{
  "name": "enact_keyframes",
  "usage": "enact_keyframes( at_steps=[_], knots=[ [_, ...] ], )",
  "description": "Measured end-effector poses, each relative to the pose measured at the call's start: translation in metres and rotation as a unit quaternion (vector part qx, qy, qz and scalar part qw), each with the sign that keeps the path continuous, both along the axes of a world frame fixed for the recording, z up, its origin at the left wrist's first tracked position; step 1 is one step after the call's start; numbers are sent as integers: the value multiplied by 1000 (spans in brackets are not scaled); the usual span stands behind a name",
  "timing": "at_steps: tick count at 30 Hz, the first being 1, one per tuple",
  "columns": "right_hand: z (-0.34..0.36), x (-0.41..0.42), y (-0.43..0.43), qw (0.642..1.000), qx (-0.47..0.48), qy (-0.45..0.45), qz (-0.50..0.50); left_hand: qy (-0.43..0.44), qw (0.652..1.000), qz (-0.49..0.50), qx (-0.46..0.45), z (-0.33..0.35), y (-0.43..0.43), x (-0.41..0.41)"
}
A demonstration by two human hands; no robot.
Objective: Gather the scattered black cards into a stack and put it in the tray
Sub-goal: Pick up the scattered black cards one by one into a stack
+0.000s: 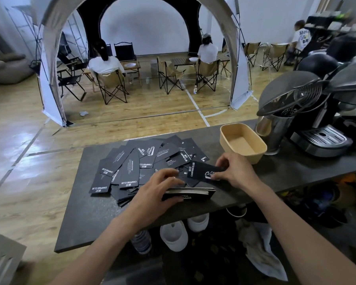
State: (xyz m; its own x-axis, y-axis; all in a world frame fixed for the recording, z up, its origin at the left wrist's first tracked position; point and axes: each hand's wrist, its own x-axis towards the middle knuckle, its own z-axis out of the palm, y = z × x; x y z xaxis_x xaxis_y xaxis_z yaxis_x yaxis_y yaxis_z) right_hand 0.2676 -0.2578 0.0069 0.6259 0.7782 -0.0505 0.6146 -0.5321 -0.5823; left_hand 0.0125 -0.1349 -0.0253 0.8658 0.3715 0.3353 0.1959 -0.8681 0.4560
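Note:
Several black cards with white print (132, 161) lie scattered across the dark counter (86, 212). My left hand (156, 188) grips a gathered stack of cards (193, 193) near the counter's front edge. Just above and right of that stack, my right hand (232, 169) pinches a single black card (201, 171) between thumb and fingers. The tan tray (226, 136) stands at the back right of the cards, with nothing inside it.
A metal cup (273, 130) and a coffee machine (321, 138) stand right of the tray. White cups (173, 235) and a bottle sit below the counter's front edge. Beyond the counter is a tent with folding chairs and seated people.

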Motion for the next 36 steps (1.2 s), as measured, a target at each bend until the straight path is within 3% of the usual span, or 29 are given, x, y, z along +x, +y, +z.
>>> enact_keyframes(
  at_steps=[2, 5, 8, 9, 11, 13, 16, 23, 28, 30, 32, 35, 36],
  knots=[
    [9, -8, -4, 989, 36, 108, 99, -8, 1000, 5, -8, 2, -1, 1],
    [25, -22, -10, 937, -41, 248, 242, 3, 999, 0, -46, 6, -2, 0],
    [19, -12, -3, 930, -14, 315, 188, 24, 999, -3, -36, 5, -3, -3],
    [13, -6, 2, 943, 27, 302, 137, 20, 1000, -7, -12, 5, -1, -5],
    [-1, 6, 13, 981, 85, 166, 53, 20, 999, -8, 28, 4, 2, -7],
    [-9, 5, 18, 998, 37, 3, 47, 37, 998, 5, 51, 1, 7, -10],
    [-13, -11, 25, 985, -24, -138, 99, 59, 996, 28, 63, -3, 9, -13],
    [6, -1, 7, 960, -102, -211, 151, 62, 997, 23, 43, 2, 5, -14],
    [8, 8, -20, 971, -26, -212, 110, 46, 998, 14, 41, -1, 5, -9],
    [5, 9, -25, 985, 72, -141, 63, 37, 999, 6, 38, -1, 4, -6],
    [0, 8, -23, 987, 158, 26, 29, 29, 999, -1, 27, -3, 4, -3],
    [-4, -4, -18, 931, 219, 289, 39, -4, 1000, -21, -1, -5, 4, 0],
    [-6, -11, -16, 914, 220, 338, 43, -19, 999, -29, -13, -4, 4, 1]
  ],
)
